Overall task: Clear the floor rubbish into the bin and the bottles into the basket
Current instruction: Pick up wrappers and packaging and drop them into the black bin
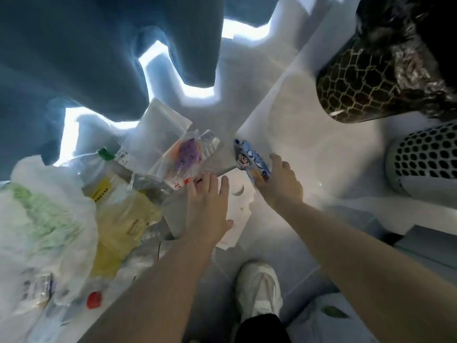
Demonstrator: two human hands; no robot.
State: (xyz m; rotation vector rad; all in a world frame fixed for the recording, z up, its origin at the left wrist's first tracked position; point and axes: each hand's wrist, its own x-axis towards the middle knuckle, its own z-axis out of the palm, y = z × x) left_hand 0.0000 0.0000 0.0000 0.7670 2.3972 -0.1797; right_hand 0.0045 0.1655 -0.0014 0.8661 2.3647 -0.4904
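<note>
My right hand [282, 181] grips a blue snack wrapper [251, 158] with a cartoon face, held just above the floor. My left hand [207, 206] reaches with straight fingers to a clear packet with purple and orange contents [184, 157], fingertips touching its lower edge. A clear bottle with a green cap [106, 154] and yellow label lies to the left among plastic bags. A red bottle cap [94, 300] shows at the lower left. The bin [371, 78], dark with a cracked gold pattern and a black liner, stands at the upper right. The white perforated basket [425, 157] is at the right edge.
Blue curtains [99, 58] hang over the far side. A white and green plastic bag [44, 219] and a yellow bag [123, 226] heap on the left. White paper [238, 216] lies under my left hand. My white shoe [259, 290] stands at the bottom centre.
</note>
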